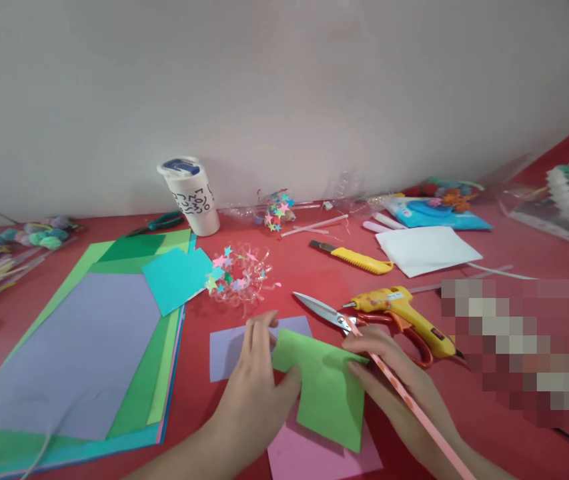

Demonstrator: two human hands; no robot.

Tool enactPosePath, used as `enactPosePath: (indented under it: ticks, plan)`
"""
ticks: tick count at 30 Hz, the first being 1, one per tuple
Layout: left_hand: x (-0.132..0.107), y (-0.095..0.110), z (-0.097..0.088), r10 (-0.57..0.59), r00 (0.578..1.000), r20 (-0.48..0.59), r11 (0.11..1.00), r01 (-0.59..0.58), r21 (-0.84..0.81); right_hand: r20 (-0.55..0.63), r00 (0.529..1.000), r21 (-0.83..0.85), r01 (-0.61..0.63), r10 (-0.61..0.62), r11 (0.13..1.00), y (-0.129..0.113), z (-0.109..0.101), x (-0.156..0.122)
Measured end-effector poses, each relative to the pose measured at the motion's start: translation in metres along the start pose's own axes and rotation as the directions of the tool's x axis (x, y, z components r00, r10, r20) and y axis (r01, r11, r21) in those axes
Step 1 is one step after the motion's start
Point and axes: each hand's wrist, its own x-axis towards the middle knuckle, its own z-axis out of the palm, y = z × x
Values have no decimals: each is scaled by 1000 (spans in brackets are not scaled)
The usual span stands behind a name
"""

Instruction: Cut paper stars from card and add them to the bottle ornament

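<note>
A light green paper square [328, 390] lies on the red table [464, 427], over a lilac square [227, 350] and a pink square [314, 457]. My left hand [257, 390] rests on the green sheet's left edge, fingers together and pressed flat, thumb on the paper. My right hand [399, 380] touches the sheet's right edge with curled fingers and grips a thin pink stick [414, 407] that runs back along my wrist.
Scissors [334, 317] and a yellow glue gun [407, 317] lie just beyond my right hand. A yellow craft knife [359, 260], white paper [427, 250], a white cup [191, 197], a clear plastic piece with stars [237, 277] and a stack of coloured sheets [84, 347] surround them.
</note>
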Motion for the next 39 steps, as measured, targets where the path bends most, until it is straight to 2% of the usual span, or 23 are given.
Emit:
enactPosePath:
  ticks: [2, 4, 6, 10, 13, 15, 19, 22, 26, 31, 34, 39]
  plan:
    - [1, -2, 3, -159, 975, 153, 947, 194, -256, -9, 1000, 15, 12, -12, 1000, 0, 1, 0]
    - [1, 1, 4, -241, 926, 290, 842, 348, -411, -6, 1000, 8, 8, -8, 1000, 0, 2, 0]
    - [1, 6, 2, -297, 907, 300, 774, 412, -481, -11, 999, 4, -39, 39, 999, -2, 3, 0]
    - [2, 11, -6, -343, 932, 116, 784, 352, -511, -17, 994, -8, -110, 110, 994, -6, 5, -3]
    - [0, 12, -12, -339, 941, -5, 779, 277, -563, -16, 999, -173, -33, 31, 984, -3, 8, -2]
    - [-3, 13, -14, -343, 938, -46, 729, 235, -642, 26, 999, -275, 43, -37, 961, 2, 9, 1]
    - [-6, 13, -13, -375, 927, 13, 606, 256, -754, 188, 973, -374, 197, -134, 906, 9, 13, 7]
    - [-7, 11, -8, -374, 926, 53, 607, 287, -741, 260, 956, -455, 247, -137, 856, 10, 16, 7]
    - [-7, 6, -3, -351, 932, 90, 597, 297, -746, 323, 943, -557, 259, -82, 789, 6, 13, 8]
    - [-5, 4, 0, -310, 945, 107, 589, 279, -758, 247, 965, -775, 144, 86, 616, -1, -8, 16]
    - [-3, 3, 1, -283, 955, 92, 586, 248, -772, 204, 963, -849, 86, 174, 522, -3, -19, 17]
    - [-1, 2, 2, -236, 965, 115, 580, 235, -780, 170, 953, -877, 29, 252, 480, -3, -23, 18]
